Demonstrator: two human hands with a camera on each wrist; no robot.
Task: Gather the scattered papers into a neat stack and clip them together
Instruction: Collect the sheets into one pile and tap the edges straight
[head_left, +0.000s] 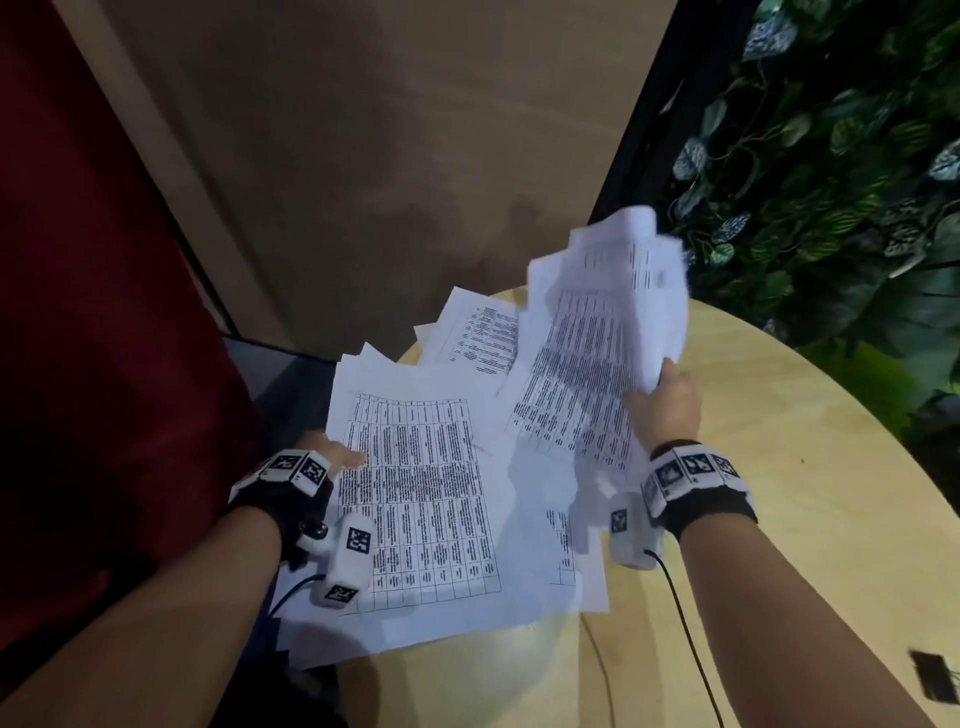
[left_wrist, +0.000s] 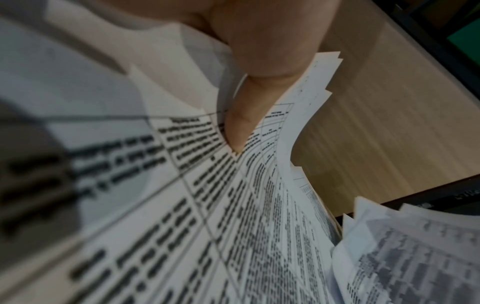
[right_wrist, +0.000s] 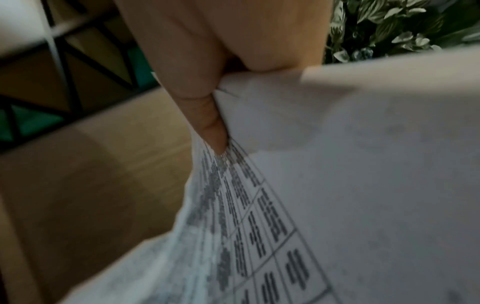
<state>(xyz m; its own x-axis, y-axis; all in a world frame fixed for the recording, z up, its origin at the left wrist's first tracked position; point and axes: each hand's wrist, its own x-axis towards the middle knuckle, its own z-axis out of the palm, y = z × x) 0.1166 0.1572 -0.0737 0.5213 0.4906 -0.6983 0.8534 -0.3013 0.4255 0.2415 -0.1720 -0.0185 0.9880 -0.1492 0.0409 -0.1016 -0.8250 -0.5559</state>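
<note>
Several white sheets printed with tables lie fanned over the left part of a round wooden table. My left hand grips the left edge of the big pile of papers, thumb on top, fingers hidden under the sheets. My right hand pinches a bunch of papers and holds it up off the table, blurred and bent. The right wrist view shows the thumb pressed against that bunch. A black binder clip lies at the table's near right edge.
More sheets stick out at the back of the pile, over the table's far edge. A dark red panel stands left, a leafy plant wall right. Black cables run from both wrist devices.
</note>
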